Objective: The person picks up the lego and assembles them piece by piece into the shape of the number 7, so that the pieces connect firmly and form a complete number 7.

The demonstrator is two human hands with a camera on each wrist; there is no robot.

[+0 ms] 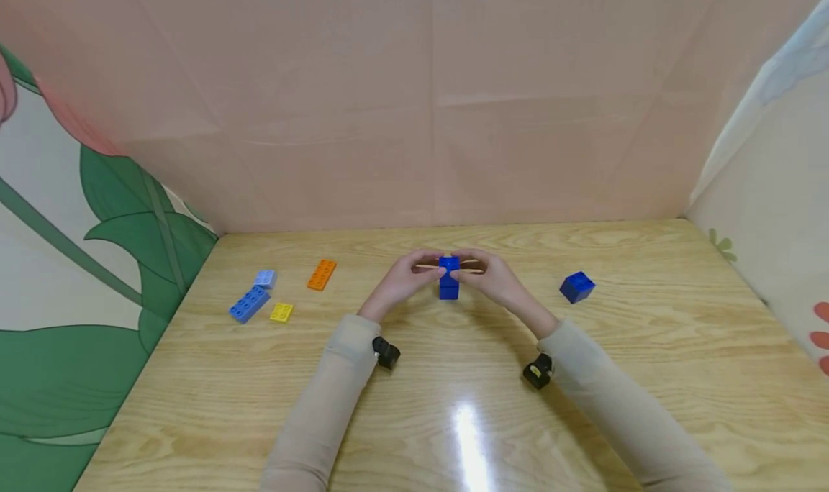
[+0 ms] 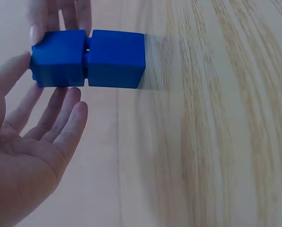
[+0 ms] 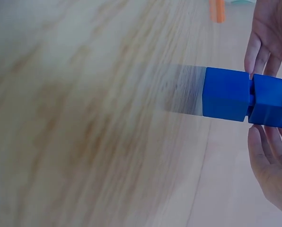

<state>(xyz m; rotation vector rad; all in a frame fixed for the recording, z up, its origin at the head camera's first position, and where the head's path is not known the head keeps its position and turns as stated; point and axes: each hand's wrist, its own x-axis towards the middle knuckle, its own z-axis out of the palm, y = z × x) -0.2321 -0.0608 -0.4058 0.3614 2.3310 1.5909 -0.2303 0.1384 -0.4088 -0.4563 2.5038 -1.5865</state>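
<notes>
Two dark blue toy building bricks stand one on top of the other at the middle of the table. The lower brick (image 2: 116, 59) rests on the wood. On its studs sits the upper brick (image 2: 59, 59), with a narrow gap showing between the two. From one side my left hand (image 1: 406, 280) pinches the upper brick between thumb and fingers. My right hand (image 1: 490, 276) pinches the same brick from the other side. In both wrist views the remaining fingers spread loosely beside the bricks.
A third dark blue brick (image 1: 577, 287) lies to the right. Over on the left are an orange brick (image 1: 321, 275), a yellow brick (image 1: 281, 312), a longer blue brick (image 1: 249, 304) and a pale blue brick (image 1: 265, 279). A pinkish cloth (image 1: 414, 154) hangs behind the wooden table (image 1: 414, 420).
</notes>
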